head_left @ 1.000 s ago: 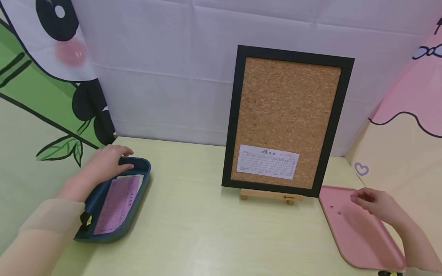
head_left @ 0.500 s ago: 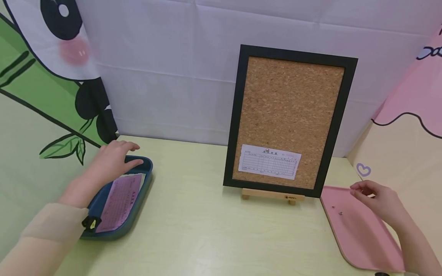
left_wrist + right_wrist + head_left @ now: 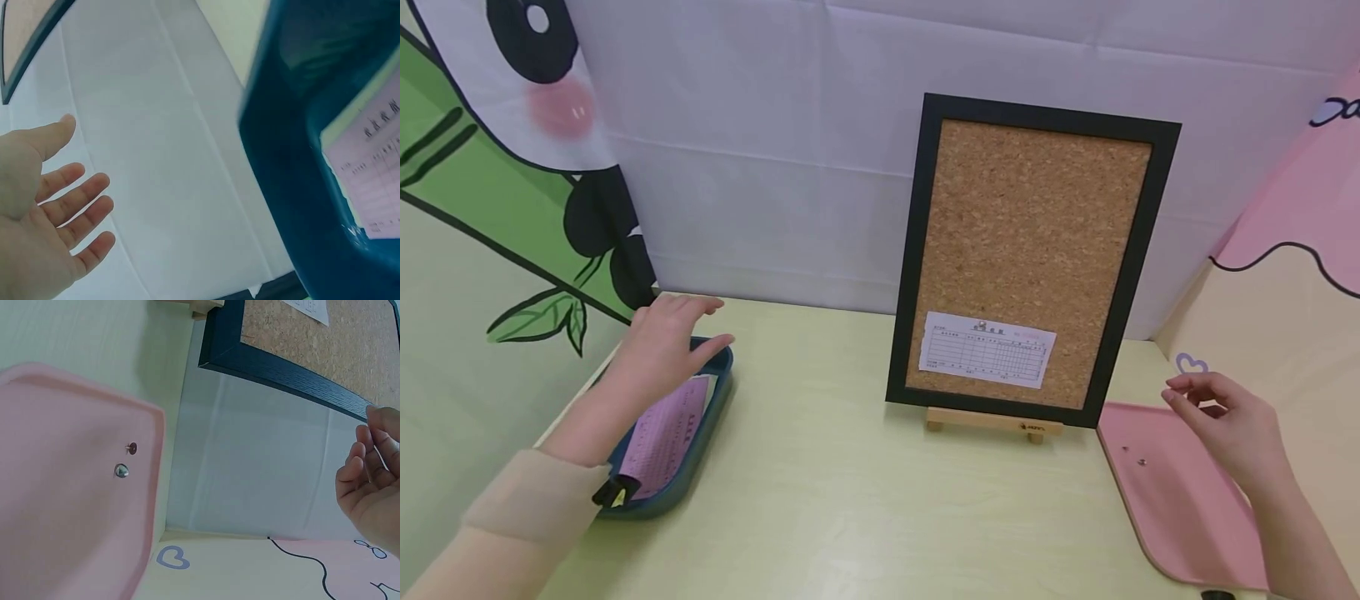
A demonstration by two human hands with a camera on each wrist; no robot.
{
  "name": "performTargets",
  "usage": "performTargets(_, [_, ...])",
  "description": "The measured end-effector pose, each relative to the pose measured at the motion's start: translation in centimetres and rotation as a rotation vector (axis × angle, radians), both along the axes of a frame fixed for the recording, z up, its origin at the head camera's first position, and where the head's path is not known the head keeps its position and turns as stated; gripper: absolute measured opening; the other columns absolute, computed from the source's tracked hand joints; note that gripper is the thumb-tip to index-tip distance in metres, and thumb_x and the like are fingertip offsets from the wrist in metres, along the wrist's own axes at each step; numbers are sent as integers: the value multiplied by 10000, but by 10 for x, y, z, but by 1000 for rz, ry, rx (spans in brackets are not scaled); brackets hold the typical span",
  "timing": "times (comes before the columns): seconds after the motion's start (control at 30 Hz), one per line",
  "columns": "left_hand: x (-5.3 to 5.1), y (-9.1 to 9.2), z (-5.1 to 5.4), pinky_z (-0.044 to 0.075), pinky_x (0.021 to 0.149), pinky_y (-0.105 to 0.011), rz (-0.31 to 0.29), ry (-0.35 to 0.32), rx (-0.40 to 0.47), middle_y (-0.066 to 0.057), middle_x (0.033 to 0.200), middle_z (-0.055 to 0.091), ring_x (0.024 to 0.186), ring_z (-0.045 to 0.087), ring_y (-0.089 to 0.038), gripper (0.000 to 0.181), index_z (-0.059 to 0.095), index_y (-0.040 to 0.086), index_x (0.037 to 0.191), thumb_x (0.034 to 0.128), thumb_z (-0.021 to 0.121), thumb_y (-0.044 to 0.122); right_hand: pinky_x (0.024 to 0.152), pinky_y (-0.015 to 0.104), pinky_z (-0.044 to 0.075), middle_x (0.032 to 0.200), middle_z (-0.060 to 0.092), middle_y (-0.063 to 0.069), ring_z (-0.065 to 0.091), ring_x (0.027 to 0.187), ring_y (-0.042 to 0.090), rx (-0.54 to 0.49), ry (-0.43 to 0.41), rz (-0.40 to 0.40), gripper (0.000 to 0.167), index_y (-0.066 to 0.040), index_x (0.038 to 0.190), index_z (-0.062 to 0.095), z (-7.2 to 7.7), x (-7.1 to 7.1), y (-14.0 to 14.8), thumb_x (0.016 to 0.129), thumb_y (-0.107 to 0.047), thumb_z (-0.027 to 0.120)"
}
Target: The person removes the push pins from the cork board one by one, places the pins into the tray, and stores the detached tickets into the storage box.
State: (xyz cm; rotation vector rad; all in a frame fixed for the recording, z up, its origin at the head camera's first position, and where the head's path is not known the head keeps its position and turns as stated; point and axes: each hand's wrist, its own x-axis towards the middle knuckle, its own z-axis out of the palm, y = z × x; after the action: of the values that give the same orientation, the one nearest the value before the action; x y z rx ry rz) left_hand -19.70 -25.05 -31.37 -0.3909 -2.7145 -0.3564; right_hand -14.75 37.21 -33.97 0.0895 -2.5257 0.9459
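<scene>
Hands: left [image 3: 662, 354] spread near blue tray [image 3: 712, 414], right [image 3: 1240, 429] half-curled near pink tray [image 3: 1191, 508]

Kind of rm unclear; reads as small desk nook w/ office-type bits. Pale wood-look table [image 3: 820, 492] has creased sheet [image 3: 760, 217] behind, cartoon print [image 3: 467, 183] L, pink scalloped print [image 3: 1292, 208] R, so more booth than std. office. Office signs: framed corkboard [image 3: 1030, 225] on mini easel [image 3: 985, 419], printed form [image 3: 985, 352] pinned on it; pink slips [image 3: 668, 429] in blue tray [image 3: 703, 437]; metal pins [image 3: 122, 470] in pink tray [image 3: 1198, 525].
</scene>
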Motion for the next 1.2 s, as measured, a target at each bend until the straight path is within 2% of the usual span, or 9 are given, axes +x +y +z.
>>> performTargets(0.13, [3, 11, 4, 351, 867, -600, -27, 94, 33, -163, 1140, 599, 1123, 478, -392, 443, 562, 25, 1190, 835, 722, 238, 629, 33, 424, 803, 573, -244, 541, 683, -90, -82, 37, -3, 158, -73, 997, 664, 3, 2, -9, 846, -102, 700])
performTargets(0.37, [10, 31, 7, 354, 908, -589, -76, 208, 96, -194, 1110, 615, 1088, 501, -401, 424, 582, -3, 1149, 816, 739, 208, 656, 26, 421, 856, 591, -230, 525, 732, -55, -167, 163, -48, 179, 13, 972, 653, 6, 1, -30, 803, 10, 710])
performTargets(0.6, [11, 51, 4, 359, 876, -569, -142, 310, 191, -180, 1126, 599, 1109, 481, -374, 454, 587, 2, 1146, 779, 771, 198, 676, 51, 428, 876, 611, -193, 518, 728, 4, -163, 314, -8, 254, 61, 975, 661, 11, 0, -52, 736, 120, 720])
performTargets(0.97, [12, 84, -1, 339, 905, -557, -195, 335, 228, -179, 1259, 511, 1196, 410, -364, 559, 545, 42, 1224, 763, 786, 249, 709, 109, 450, 881, 647, -135, 550, 733, 13, -260, 515, 98, 239, 137, 961, 630, 13, -10, -81, 734, 134, 702])
performTargets(1.2, [12, 105, -10, 316, 925, -578, -235, 370, 329, -163, 1310, 471, 1243, 374, -360, 492, 575, 65, 1161, 751, 785, 236, 729, 122, 447, 890, 627, -114, 539, 742, 42, -240, 597, 124, 255, 154, 952, 615, 16, -14, -104, 713, 158, 704])
